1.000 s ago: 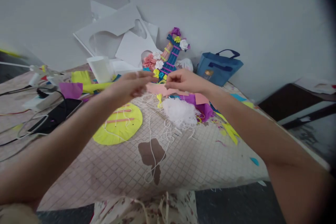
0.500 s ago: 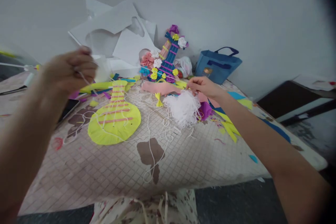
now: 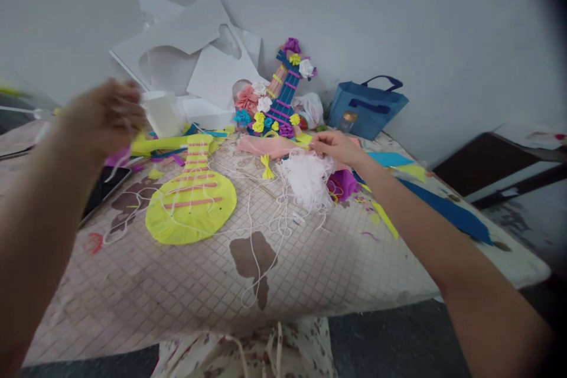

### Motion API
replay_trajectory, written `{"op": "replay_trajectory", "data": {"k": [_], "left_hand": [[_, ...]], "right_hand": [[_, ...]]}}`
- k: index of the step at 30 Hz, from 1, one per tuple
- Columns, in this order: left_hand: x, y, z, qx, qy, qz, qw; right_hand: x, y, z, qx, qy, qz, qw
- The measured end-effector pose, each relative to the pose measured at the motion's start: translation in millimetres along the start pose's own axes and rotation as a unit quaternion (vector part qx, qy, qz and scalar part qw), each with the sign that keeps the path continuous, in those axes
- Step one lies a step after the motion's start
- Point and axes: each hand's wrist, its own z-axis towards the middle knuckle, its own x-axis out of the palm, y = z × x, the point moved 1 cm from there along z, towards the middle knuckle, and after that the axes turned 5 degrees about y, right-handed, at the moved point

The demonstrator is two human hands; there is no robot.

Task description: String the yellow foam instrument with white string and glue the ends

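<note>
My left hand [image 3: 104, 121], smeared by motion, is raised at the left with its fingers closed on a white string [image 3: 119, 160], whose end dangles below it. My right hand [image 3: 335, 146] rests at the top of a tangled heap of white string [image 3: 309, 180], fingertips pinched on its strands. Between the hands lies a flat yellow paper guitar shape [image 3: 192, 215] with pink strips across its neck and body. White strings run along it, and loose strands trail over the tablecloth. A small yellow paper bow [image 3: 266, 167] lies left of the heap.
At the back stands a blue paper guitar [image 3: 283, 94] with paper flowers. White cut-out boards [image 3: 186, 29] lean on the wall, and a blue bag [image 3: 370, 107] stands to the right. A phone [image 3: 104, 189] lies by my left forearm; coloured paper scraps [image 3: 447, 207] lie at right.
My left hand has moved left and slightly down with the string. My right hand has stayed at the heap, its fingers a little further left.
</note>
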Motion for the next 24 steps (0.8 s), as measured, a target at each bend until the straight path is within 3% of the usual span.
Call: {"op": "replay_trajectory", "data": {"k": [3,6,8,10,13,16,19,22,24], "left_hand": [[50.9,58.3,7.0,-0.040,0.032,0.101,0.994],[95.3,99.7,4.6,-0.071,0.150,0.245,0.955],[114.1,117.0,2.6,-0.082,0.204,0.309,0.925],[120.9,126.9,2.5,-0.101,0.211,0.358,0.904],[112.9,130.7,3.6,-0.142,0.196,0.340,0.909],[99.6,126.6,0.4,-0.144,0.201,0.201,0.948],[96.7,119.0,-10.3,-0.123,0.199,0.096,0.968],[99.3,101.0,-25.4,-0.070,0.179,0.040,0.981],[89.9,73.3,-34.4,-0.008,0.130,0.011,0.991]], "right_hand": [[20.0,32.7,14.1,-0.044,0.037,-0.031,0.998],[41.1,59.6,25.3,-0.093,0.077,-0.091,0.989],[51.3,69.1,29.2,-0.122,0.086,-0.138,0.979],[56.8,70.9,29.7,-0.135,0.075,-0.172,0.973],[59.2,62.6,26.5,-0.129,0.056,-0.168,0.976],[63.1,46.7,24.2,-0.130,0.070,-0.118,0.982],[70.1,24.1,25.1,-0.151,0.080,-0.097,0.980],[71.6,-11.2,23.6,-0.119,0.035,-0.125,0.984],[65.8,-39.8,17.6,-0.067,-0.009,-0.139,0.988]]}}
